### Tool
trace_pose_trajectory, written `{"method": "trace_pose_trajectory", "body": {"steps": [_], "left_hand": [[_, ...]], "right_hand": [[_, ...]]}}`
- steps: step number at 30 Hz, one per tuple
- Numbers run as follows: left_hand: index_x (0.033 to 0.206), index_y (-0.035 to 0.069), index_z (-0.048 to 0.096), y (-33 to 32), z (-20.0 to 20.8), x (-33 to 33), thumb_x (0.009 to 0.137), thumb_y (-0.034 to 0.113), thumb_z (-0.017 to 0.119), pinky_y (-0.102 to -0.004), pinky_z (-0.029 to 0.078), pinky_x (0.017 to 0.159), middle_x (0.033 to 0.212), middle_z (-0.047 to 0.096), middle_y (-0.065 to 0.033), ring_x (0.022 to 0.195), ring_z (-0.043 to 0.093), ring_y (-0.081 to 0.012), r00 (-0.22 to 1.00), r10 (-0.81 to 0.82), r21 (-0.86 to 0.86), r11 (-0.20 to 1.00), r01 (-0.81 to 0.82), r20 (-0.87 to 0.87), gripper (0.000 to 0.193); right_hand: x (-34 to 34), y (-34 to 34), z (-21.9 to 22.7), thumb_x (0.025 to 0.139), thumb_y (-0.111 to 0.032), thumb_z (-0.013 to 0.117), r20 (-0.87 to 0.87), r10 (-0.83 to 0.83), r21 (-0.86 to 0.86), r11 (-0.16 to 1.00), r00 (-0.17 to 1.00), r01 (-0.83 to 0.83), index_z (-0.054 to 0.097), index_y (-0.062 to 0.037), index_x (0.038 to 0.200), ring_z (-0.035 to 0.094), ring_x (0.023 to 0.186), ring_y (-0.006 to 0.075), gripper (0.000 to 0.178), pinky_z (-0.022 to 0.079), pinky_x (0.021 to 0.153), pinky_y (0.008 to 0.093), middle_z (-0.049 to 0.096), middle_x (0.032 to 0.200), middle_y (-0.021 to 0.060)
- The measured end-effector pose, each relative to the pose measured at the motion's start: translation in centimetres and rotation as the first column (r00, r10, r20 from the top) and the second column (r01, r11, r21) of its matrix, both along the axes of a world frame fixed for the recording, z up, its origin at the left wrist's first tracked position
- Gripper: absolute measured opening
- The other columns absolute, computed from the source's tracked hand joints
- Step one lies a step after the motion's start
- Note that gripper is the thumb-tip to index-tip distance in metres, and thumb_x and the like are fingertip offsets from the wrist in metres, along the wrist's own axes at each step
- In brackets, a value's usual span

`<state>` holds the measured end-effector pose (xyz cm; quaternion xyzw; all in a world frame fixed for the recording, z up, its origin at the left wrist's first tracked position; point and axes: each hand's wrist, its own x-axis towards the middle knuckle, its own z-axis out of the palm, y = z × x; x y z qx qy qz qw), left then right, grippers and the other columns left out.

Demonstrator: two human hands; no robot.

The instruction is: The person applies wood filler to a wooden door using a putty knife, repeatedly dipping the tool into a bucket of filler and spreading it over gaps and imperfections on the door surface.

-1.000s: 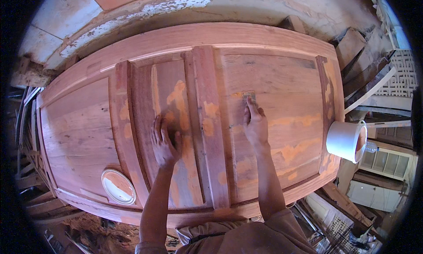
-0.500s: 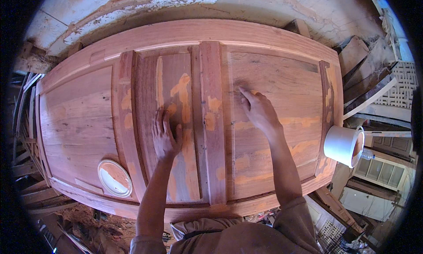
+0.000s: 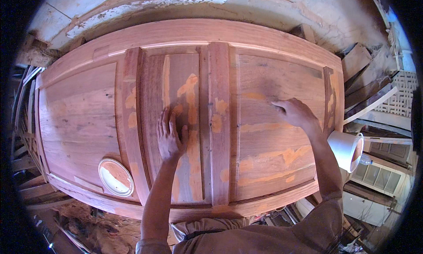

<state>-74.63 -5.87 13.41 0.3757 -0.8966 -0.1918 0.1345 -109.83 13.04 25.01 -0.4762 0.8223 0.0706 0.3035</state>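
A large reddish wooden door [image 3: 219, 166] with recessed panels lies flat before me, streaked with orange filler. My left hand [image 3: 172, 137] rests on its narrow middle panel, fingers stretched and thumb apart, holding nothing visible. Over the right panel [image 3: 273, 141] is my right hand [image 3: 297, 113], fingers curled together and the index finger and thumb pointing left. Whatever those fingers may hold is hidden. Just left of the fingertips runs an orange filler streak [image 3: 253, 96]; longer streaks lie nearer me.
A round white lid [image 3: 115, 177] smeared with orange filler lies on the door's near left. At its right edge a white bucket [image 3: 343, 150] is tipped on its side, beside a clear plastic bottle [image 3: 365, 159]. Wood boards [image 3: 357, 62] lean at the far right.
My right hand has moved right across the panel, baring the filler streak beside it. My left hand stays in place on the middle panel. The view has shifted slightly.
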Motion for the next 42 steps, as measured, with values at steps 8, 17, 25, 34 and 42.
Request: {"method": "trace_pose_trajectory", "body": {"steps": [8, 17, 25, 34, 42], "left_hand": [[0.135, 0.002, 0.043, -0.2, -0.4, -0.2, 0.091, 0.029, 0.055, -0.0511, 0.028, 0.112, 0.146, 0.038, -0.0198, 0.137, 0.034, -0.0392, 1.0, -0.024, -0.007, 1.0, 0.024, -0.011, 0.052], [0.134, 0.004, 0.045, -0.1, -0.9, -0.5, 0.09, 0.028, 0.056, -0.0512, 0.03, 0.11, 0.145, 0.04, -0.0194, 0.135, 0.037, -0.039, 0.999, -0.036, -0.058, 0.998, 0.034, -0.02, 0.051], [0.132, 0.003, 0.046, 0.1, -0.7, -0.4, 0.089, 0.026, 0.055, -0.0515, 0.031, 0.11, 0.143, 0.041, -0.0199, 0.133, 0.038, -0.0395, 0.996, -0.025, -0.057, 0.998, 0.02, -0.08, 0.05], [0.133, 0.003, 0.046, -0.1, -0.9, -0.1, 0.09, 0.026, 0.056, -0.0516, 0.031, 0.109, 0.144, 0.04, -0.02, 0.133, 0.038, -0.0396, 0.998, -0.041, -0.089, 0.995, 0.035, -0.058, 0.05], [0.132, 0.002, 0.046, 0.2, -0.7, -0.7, 0.09, 0.025, 0.056, -0.0502, 0.031, 0.11, 0.145, 0.04, -0.0199, 0.134, 0.037, -0.0393, 0.997, -0.059, -0.091, 0.994, 0.055, -0.041, 0.049]], "right_hand": [[5.5, 5.8, -4.7, 0.096, -0.01, 0.056, 0.271, -0.415, -0.585, 0.645, 0.868, 0.491, 0.054, -0.0112, 0.135, 0.063, 0.086, 0.0168, 0.039, 0.051, 0.077, 0.0292, 0.069, 0.104, 0.0167], [7.8, 2.9, -10.4, 0.093, -0.011, 0.056, -0.032, -0.518, -0.696, 0.626, 0.855, 0.353, 0.056, -0.0137, 0.132, 0.059, 0.067, 0.0345, 0.039, 0.051, 0.067, 0.043, 0.061, 0.079, 0.0203], [6.5, 4.7, -6.3, 0.092, -0.012, 0.056, 0.005, -0.464, -0.448, 0.791, 0.886, 0.417, 0.056, -0.0084, 0.131, 0.06, 0.067, 0.0361, 0.039, 0.052, 0.069, 0.0444, 0.062, 0.081, 0.0228], [6.9, 5.1, -8.2, 0.093, -0.011, 0.056, -0.083, -0.566, -0.547, 0.714, 0.82, 0.437, 0.057, -0.0077, 0.129, 0.063, 0.073, 0.0359, 0.036, 0.051, 0.071, 0.0435, 0.065, 0.083, 0.0211], [4.5, 5.9, -9.1, 0.094, -0.013, 0.056, -0.091, -0.54, -0.708, 0.626, 0.837, 0.327, 0.057, -0.0077, 0.129, 0.064, 0.073, 0.0369, 0.036, 0.051, 0.068, 0.0445, 0.065, 0.083, 0.0218]]}}
